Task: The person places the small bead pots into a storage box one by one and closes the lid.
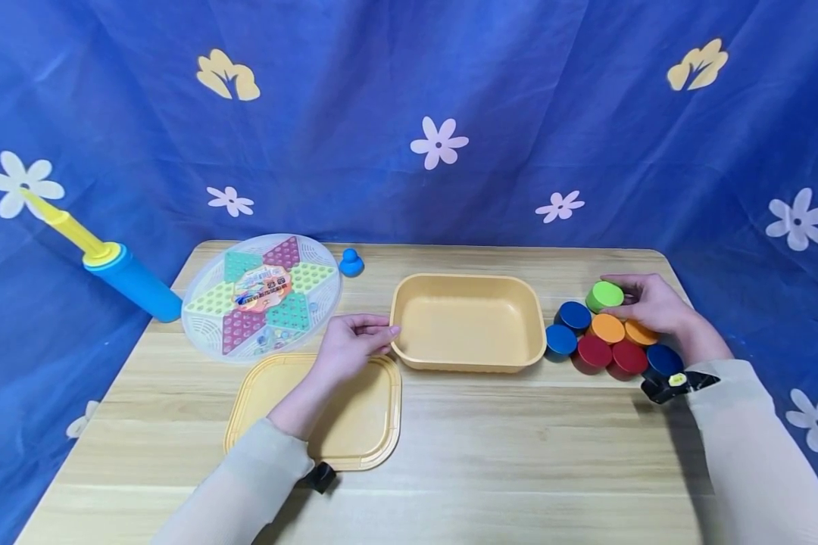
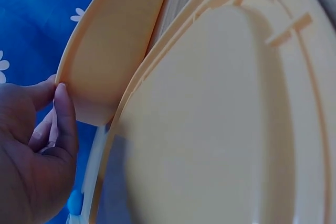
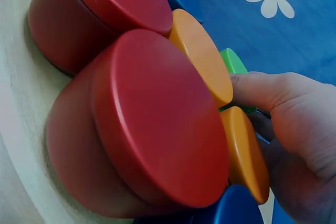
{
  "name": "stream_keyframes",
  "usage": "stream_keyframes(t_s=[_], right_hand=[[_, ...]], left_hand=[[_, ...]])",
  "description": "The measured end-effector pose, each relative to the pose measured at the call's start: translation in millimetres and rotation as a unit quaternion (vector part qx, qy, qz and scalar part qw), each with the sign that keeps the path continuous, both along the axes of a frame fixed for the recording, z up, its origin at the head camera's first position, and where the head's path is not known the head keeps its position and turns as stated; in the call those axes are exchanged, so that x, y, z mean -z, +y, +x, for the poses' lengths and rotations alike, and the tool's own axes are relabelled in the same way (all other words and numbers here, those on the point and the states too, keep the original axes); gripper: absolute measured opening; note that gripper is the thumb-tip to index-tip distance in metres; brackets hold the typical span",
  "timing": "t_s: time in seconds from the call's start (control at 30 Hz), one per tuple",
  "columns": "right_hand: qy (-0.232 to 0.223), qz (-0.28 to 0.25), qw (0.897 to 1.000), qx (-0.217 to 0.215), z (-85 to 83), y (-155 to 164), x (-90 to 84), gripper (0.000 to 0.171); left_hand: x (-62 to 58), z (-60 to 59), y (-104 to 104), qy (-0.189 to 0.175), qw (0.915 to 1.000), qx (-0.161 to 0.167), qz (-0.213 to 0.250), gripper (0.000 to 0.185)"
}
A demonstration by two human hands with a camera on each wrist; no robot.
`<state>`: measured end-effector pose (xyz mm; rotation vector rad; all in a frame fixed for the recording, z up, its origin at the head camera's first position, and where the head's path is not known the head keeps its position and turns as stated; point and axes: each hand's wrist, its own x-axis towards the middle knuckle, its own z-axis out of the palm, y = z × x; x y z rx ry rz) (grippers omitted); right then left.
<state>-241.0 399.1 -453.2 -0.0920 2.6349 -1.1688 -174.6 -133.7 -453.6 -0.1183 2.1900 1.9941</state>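
My left hand [image 1: 351,347] pinches the left rim of a tan plastic box [image 1: 466,322] between thumb and fingers; the left wrist view shows the fingertips on the box's edge [image 2: 65,61]. Below that forearm lies the matching tan lid [image 1: 357,424]. At the right, my right hand [image 1: 653,304] holds a light green round tin [image 1: 604,295] at the back of a tight cluster of tins. Around it stand orange tins [image 1: 607,328], red tins [image 1: 592,353] and blue tins [image 1: 573,316]. In the right wrist view a red tin [image 3: 163,119] partly hides the green tin [image 3: 233,62].
A round Chinese checkers board [image 1: 303,312] lies at the back left, a small blue knobbed piece [image 1: 351,263] beside it. A blue and yellow hand pump [image 1: 136,284] stands at the table's left edge. Blue flowered cloth [image 1: 354,98] hangs behind the wooden table [image 1: 518,462].
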Motion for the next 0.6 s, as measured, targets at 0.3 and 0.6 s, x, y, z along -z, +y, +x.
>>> stream_keyframes(t_s=[0.3, 0.6], right_hand=[[0.046, -0.009, 0.999, 0.002, 5.6, -5, -18.6, 0.081], [0.081, -0.019, 0.996, -0.019, 6.9, -18, -37.6, 0.077]], left_hand=[[-4.7, 0.2, 2, -0.035, 0.9989, -0.007, 0.031, 0.030], [-7.5, 0.4, 2, -0.052, 0.9981, -0.011, 0.032, 0.029]])
